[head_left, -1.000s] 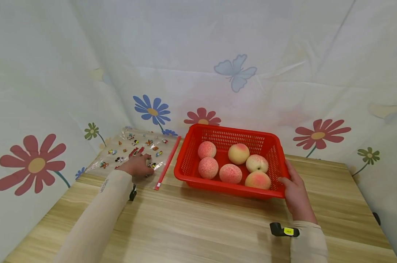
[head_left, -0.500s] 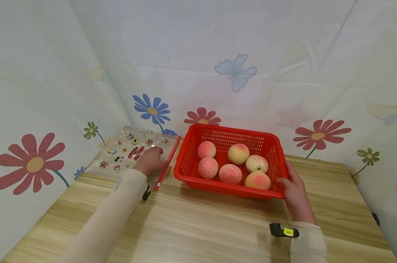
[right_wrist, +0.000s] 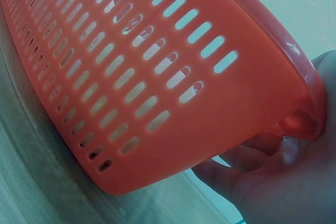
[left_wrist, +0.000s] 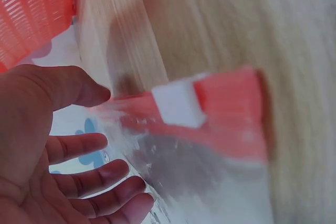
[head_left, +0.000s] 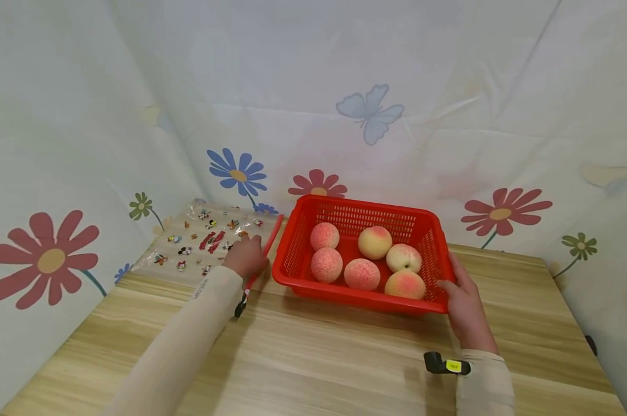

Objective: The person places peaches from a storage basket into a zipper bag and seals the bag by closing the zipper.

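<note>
A clear zip bag (head_left: 189, 240) printed with small cartoon figures lies flat at the left, its red closure strip (head_left: 273, 232) facing the basket. My left hand (head_left: 247, 256) is over the strip's near half. In the left wrist view its thumb and fingers (left_wrist: 79, 148) are spread apart with nothing between them, beside the strip's white slider (left_wrist: 178, 103). My right hand (head_left: 468, 312) grips the right end of the red plastic basket (head_left: 344, 296), fingers under its rim in the right wrist view. Several peaches (head_left: 362, 274) lie inside the basket.
The basket and bag stand on a wood-grain table (head_left: 313, 358). A pale curtain (head_left: 272, 69) with flowers and a butterfly hangs right behind them and along both sides.
My left hand has moved right across the bag, from its printed middle to the red closure strip. The right hand stays on the basket, which holds its place.
</note>
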Available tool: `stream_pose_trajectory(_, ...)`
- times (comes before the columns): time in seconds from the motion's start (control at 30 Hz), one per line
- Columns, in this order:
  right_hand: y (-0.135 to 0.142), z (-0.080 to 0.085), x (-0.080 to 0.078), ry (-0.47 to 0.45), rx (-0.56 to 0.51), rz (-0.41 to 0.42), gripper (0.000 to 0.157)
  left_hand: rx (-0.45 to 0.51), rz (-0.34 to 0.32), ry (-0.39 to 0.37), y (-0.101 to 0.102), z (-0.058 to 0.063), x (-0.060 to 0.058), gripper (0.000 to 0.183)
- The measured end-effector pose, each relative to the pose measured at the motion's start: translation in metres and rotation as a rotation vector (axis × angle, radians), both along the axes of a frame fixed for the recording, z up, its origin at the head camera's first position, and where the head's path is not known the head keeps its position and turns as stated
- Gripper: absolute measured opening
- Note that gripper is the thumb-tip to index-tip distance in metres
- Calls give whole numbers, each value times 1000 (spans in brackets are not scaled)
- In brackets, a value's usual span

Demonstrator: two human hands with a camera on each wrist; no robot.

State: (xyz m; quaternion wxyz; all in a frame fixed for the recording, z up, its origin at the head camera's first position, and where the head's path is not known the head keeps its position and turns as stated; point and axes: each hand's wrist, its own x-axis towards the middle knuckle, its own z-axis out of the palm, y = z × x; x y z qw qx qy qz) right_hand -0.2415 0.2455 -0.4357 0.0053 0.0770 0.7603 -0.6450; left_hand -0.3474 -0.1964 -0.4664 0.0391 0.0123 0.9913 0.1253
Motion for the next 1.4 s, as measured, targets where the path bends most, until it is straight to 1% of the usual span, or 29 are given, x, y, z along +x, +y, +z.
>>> stream_pose_trajectory(0.23,-1,1,-1,1,27,-5,67,15,10,-60,4,9,-1,36)
stream_pose_trajectory(0.37,-1,2,-1,-16,89,-28,64,19,2,-56,5,13,-1,26)
stream_pose_trajectory(0.53,-3,6,-1,-41,223,-67,61,-26,-46,-19,5,18,-1,14)
stream_pose_trajectory(0.7,-6,16,2,-13,420,-80,58,-92,-68,8,5,21,-2,14)
stream_pose_trajectory(0.77,-6,21,4,7,494,-74,57,-102,-66,12,5,22,-3,16)
stream_pose_trajectory(0.83,-8,26,5,26,544,-66,56,-100,-62,15,4,23,-4,17)
stream_pose_trajectory(1.07,-19,39,5,137,670,-15,54,-76,-45,62,-2,27,-4,18)
stream_pose_trajectory(1.17,-27,44,2,163,690,24,54,-76,-35,77,-4,29,-4,19)
stream_pose_trajectory(1.23,-34,46,1,161,693,50,54,-76,-38,95,-6,31,-4,19)
stream_pose_trajectory(1.4,-54,47,-6,114,662,112,56,-69,-35,102,-7,39,0,20)
